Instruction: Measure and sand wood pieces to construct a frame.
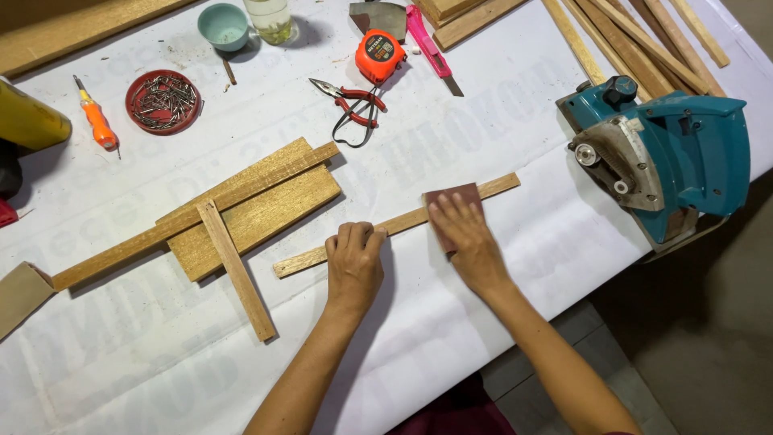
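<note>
a thin pale wooden strip (pixel 403 220) lies slantwise on the white cloth — a reddish-brown sandpaper sheet (pixel 456 199) flat on it.

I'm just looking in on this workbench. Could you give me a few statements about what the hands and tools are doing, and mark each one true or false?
1. The right hand presses a brown sheet of sandpaper on the thin wooden strip. True.
2. The left hand holds the pliers. False: it rests on the strip; the pliers lie untouched farther up the table.
3. The teal power planer sits at the table's right edge. True.
4. The red dish is filled with water. False: it holds small metal nails.
5. The tape measure is blue. False: it is orange.
</note>
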